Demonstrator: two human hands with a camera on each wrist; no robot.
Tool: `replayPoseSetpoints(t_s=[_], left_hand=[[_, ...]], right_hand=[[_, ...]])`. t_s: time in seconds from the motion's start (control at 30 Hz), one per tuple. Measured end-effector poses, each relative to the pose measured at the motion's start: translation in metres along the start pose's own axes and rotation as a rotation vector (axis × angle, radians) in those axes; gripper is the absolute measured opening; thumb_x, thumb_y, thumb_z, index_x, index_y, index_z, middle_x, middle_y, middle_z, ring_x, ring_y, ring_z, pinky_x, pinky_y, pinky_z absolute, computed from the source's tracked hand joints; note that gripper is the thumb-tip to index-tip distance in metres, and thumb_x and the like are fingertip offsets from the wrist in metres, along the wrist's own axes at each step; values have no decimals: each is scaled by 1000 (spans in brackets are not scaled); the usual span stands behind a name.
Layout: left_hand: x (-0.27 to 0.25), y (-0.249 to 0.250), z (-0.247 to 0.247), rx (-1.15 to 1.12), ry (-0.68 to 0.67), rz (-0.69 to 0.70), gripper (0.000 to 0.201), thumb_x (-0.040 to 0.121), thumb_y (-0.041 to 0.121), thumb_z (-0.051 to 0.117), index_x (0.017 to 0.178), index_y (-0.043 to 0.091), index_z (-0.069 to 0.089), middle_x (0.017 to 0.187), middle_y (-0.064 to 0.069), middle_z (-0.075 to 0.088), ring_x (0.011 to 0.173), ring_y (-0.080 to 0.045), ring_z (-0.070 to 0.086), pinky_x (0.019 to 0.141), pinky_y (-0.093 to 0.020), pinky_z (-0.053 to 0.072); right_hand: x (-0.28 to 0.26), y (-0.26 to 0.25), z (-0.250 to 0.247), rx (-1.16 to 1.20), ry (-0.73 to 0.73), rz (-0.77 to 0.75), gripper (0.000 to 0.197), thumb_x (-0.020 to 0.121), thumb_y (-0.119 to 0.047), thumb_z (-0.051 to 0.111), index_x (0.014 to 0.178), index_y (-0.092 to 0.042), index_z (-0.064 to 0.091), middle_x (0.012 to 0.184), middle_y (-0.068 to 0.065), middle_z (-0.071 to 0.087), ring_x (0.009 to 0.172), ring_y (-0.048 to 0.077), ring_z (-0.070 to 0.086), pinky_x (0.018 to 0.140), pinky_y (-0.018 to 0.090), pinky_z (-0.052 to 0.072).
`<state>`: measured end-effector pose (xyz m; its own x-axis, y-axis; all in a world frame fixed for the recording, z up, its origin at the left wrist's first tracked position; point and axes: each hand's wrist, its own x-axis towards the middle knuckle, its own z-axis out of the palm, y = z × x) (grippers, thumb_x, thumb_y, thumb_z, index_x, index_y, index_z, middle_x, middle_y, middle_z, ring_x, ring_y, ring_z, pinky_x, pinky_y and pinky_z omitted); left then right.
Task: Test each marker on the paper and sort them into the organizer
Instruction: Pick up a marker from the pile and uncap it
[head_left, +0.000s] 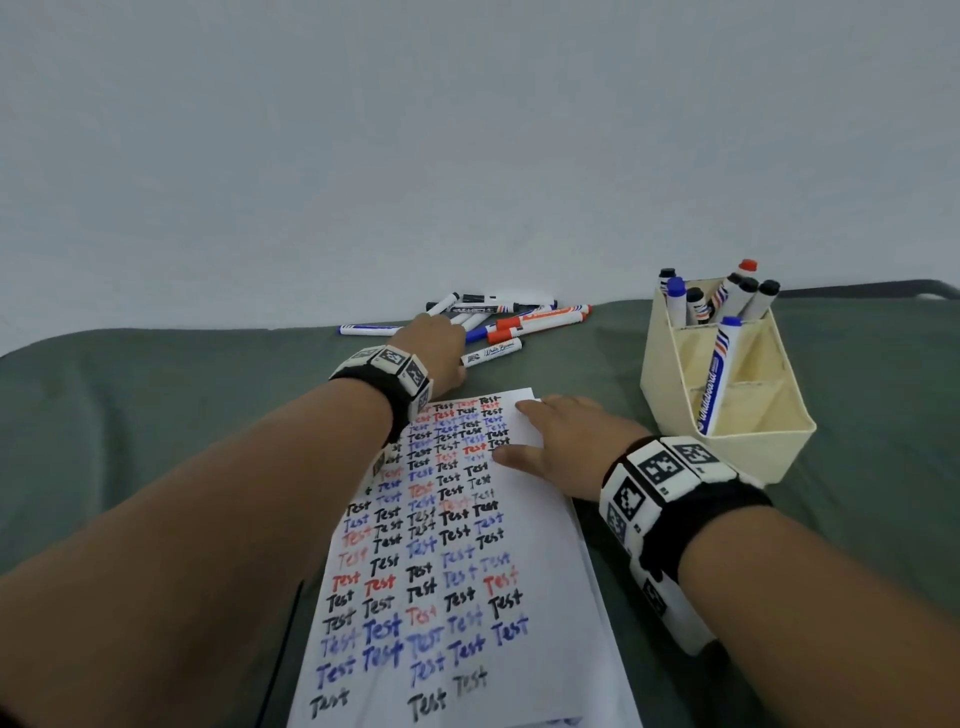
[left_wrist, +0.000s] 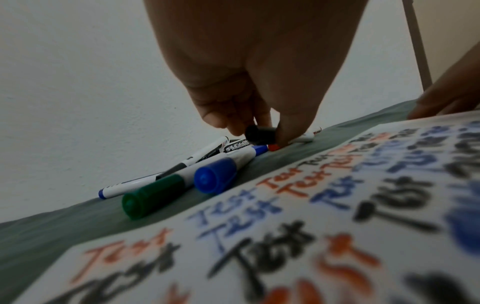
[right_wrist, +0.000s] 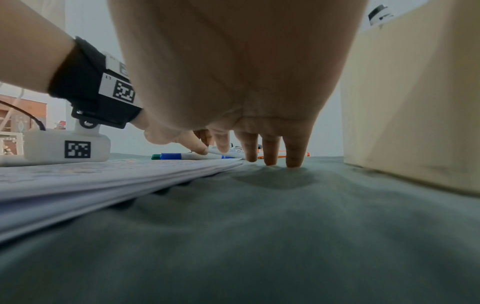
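Several whiteboard markers (head_left: 519, 312) lie in a loose pile at the far edge of the green cloth. My left hand (head_left: 436, 348) reaches into the pile, and its thumb and fingers (left_wrist: 291, 131) pinch the black cap of a black-capped marker (head_left: 491, 353) that lies on the cloth. The paper (head_left: 452, 571), covered with the word "Test" in black, blue and red, lies in front of me. My right hand (head_left: 561, 441) rests flat on the paper's far right corner with straight fingers (right_wrist: 270, 158). The cream organizer (head_left: 748, 457) stands to the right and holds several markers.
A green-capped marker (left_wrist: 155, 193) and a blue-capped marker (left_wrist: 215, 176) lie nearest the paper's far left corner. The organizer's wall (right_wrist: 415, 102) stands close to the right of my right hand. A white wall rises just behind the pile.
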<state>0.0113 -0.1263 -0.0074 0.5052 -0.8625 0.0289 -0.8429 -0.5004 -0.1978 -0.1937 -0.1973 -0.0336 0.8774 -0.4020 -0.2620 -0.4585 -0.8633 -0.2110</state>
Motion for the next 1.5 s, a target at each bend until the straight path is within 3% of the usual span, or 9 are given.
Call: replayPoseSetpoints(t_s=[0.17, 0.4, 0.6, 0.67, 0.8, 0.97, 1.13, 1.27, 1.5], left_hand=[[-13, -10, 2, -191, 84, 31, 8, 98, 25, 55, 100, 17, 52, 100, -5, 61, 85, -21, 50, 75, -31, 39], [-61, -5, 5, -455, 131, 157, 6, 100, 18, 51, 94, 17, 50, 89, -1, 54, 81, -22, 49, 71, -35, 39], [-88, 12, 5, -466, 88, 176, 14, 103, 12, 46, 110, 23, 52, 95, 2, 53, 75, -13, 48, 62, -28, 38], [-95, 18, 2, -428, 73, 192, 21, 104, 12, 44, 117, 17, 59, 98, -2, 52, 77, -17, 51, 66, -32, 45], [-107, 19, -3, -425, 21, 197, 30, 106, 39, 39, 89, 19, 53, 80, -2, 54, 71, -23, 53, 64, -42, 45], [-113, 22, 2, -200, 66, 160, 27, 107, 48, 33, 93, 28, 44, 63, 6, 47, 55, -13, 46, 49, -31, 27], [-112, 10, 2, -283, -3, 105, 34, 102, 58, 39, 119, 36, 58, 67, 10, 52, 63, -5, 51, 53, -26, 32], [-119, 2, 7, -395, -25, 46, 43, 97, 66, 24, 115, 37, 50, 66, 7, 58, 59, -5, 53, 53, -28, 33], [-132, -44, 20, -348, -43, -261, 9, 102, 19, 46, 107, 16, 40, 82, -8, 63, 73, -27, 62, 68, -44, 52]], right_hand=[[-2, 0, -2, 43, 140, 1, 80, 94, -71, 45, 156, -26, 24, 160, 2, 29, 145, 29, 29, 111, 49, 39], [-2, 3, -4, -69, 424, -77, 78, 97, -40, 57, 159, -24, 13, 168, 6, 6, 152, 31, 11, 123, 46, 21], [-1, -2, -11, -28, 316, -109, 29, 105, -35, 44, 129, -24, 58, 119, 2, 63, 115, 25, 54, 92, 40, 47], [-2, -4, -13, 36, 274, -118, 28, 107, -31, 46, 127, -21, 62, 115, 3, 63, 107, 24, 57, 87, 36, 45], [-2, -8, -12, 44, 250, -158, 25, 107, -27, 47, 118, -12, 65, 102, 5, 50, 94, 24, 55, 76, 31, 37], [1, -11, -13, -2, 203, -132, 20, 106, -19, 47, 114, -9, 62, 101, 9, 59, 84, 19, 48, 72, 29, 32], [0, -11, -11, 77, 216, -155, 18, 106, -23, 50, 117, -12, 60, 96, 0, 52, 81, 15, 45, 60, 25, 29], [-1, -11, -11, 105, 225, -154, 18, 106, -23, 50, 117, -13, 59, 98, 1, 53, 84, 16, 48, 65, 25, 32], [3, -6, -7, 152, 264, -120, 18, 106, -25, 50, 118, -13, 57, 107, 3, 55, 90, 18, 52, 77, 30, 37]])
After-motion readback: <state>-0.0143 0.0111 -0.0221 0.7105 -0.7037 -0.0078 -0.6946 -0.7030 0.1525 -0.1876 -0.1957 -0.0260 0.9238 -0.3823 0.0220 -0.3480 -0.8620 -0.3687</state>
